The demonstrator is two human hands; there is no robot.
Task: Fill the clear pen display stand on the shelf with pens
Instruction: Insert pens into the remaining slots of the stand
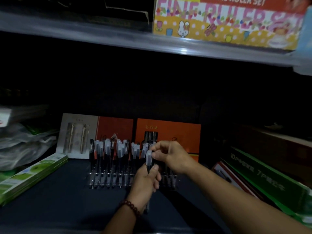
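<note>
Stand (108, 181) holds pens (108, 149) — left hand (145, 183) grips a pen (149, 157), right hand (172, 156) pinches it.

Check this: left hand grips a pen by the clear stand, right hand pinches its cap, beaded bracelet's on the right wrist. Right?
No: the head view shows the beaded bracelet on the left wrist. Otherwise yes: the left hand grips a pen by the clear stand, and the right hand pinches its cap.
</note>
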